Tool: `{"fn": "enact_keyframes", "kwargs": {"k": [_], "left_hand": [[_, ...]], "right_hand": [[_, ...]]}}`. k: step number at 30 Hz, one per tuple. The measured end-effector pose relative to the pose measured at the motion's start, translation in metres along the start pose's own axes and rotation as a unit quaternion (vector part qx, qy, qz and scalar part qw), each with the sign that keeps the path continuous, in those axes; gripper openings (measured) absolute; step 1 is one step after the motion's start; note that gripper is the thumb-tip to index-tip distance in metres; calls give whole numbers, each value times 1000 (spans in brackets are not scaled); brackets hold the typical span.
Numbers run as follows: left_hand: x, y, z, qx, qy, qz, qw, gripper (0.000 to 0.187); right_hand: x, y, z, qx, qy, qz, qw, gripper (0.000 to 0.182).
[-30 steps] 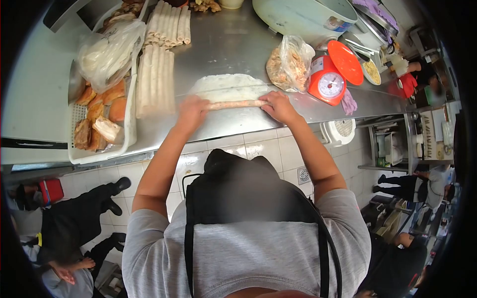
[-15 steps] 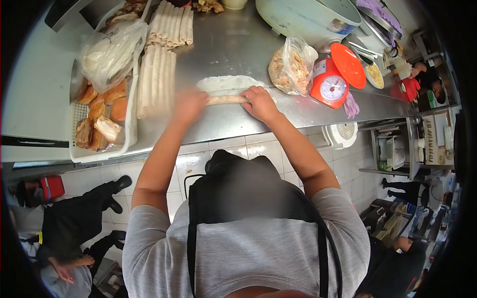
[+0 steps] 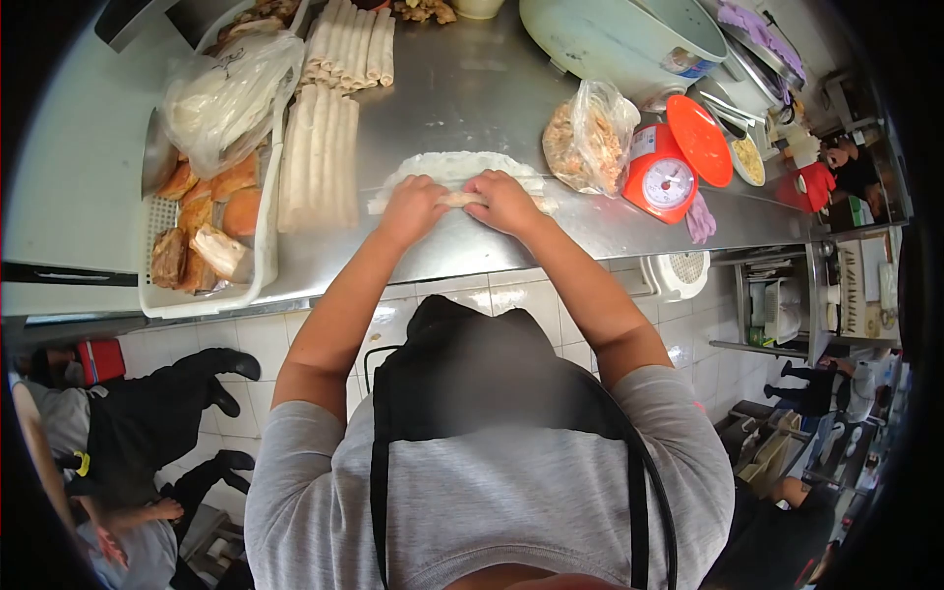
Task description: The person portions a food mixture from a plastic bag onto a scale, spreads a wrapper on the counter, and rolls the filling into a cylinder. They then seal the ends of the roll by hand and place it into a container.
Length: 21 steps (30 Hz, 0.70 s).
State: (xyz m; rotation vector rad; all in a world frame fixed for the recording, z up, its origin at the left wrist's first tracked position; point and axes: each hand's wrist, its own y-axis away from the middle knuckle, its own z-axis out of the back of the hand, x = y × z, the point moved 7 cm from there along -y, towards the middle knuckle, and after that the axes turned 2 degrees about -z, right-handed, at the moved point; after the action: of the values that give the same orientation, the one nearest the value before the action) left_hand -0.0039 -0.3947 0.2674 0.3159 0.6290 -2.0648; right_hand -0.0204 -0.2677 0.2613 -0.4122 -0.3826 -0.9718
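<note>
Just behind the near edge of the steel table lies a pale filled roll (image 3: 459, 200), its ends partly showing outside my hands. Over its left part curl the fingers of my left hand (image 3: 417, 204). Close beside it, my right hand (image 3: 505, 203) is closed over the right part. A thin whitish wrapper sheet (image 3: 447, 164) lies flat on the steel directly behind the roll. To the left, several finished rolls (image 3: 320, 157) lie side by side, with a second stack of rolls (image 3: 351, 44) behind them.
A white basket (image 3: 265, 226) of browned chunks and a plastic bag (image 3: 231, 103) stands left. On the right are a bag of orange-flecked filling (image 3: 588, 143), a red scale (image 3: 661, 175) and a large pale tub (image 3: 615, 49). Other people stand near both sides.
My left hand has moved right along the roll, from its left end to close beside my right hand. The view has shifted slightly.
</note>
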Motion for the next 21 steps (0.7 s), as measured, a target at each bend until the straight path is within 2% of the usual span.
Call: {"fn": "enact_keyframes", "kwargs": {"k": [3, 6, 7, 12, 17, 18, 20, 21], "left_hand": [[0, 0, 0, 3, 6, -3, 1000, 22], [1, 0, -1, 2, 15, -2, 1000, 24], [-1, 0, 2, -5, 11, -2, 1000, 25], [-3, 14, 18, -73, -45, 0, 996, 31], [19, 25, 21, -87, 4, 98, 991, 28], [23, 25, 22, -89, 19, 123, 988, 27], [22, 22, 24, -81, -7, 101, 992, 21], [22, 19, 25, -78, -20, 89, 993, 18]], "right_hand": [[1, -4, 0, 61, -10, -4, 998, 25], [18, -9, 2, 8, 1, 36, 999, 23], [19, -8, -5, 24, 26, 8, 999, 24], [-3, 20, 13, -35, 53, -5, 998, 24], [-34, 50, 39, -64, 70, -60, 994, 22], [-42, 49, 39, -66, 34, -78, 994, 20], [-53, 44, 41, -70, -36, -113, 991, 18], [-54, 42, 40, -58, -3, -114, 992, 17]]}}
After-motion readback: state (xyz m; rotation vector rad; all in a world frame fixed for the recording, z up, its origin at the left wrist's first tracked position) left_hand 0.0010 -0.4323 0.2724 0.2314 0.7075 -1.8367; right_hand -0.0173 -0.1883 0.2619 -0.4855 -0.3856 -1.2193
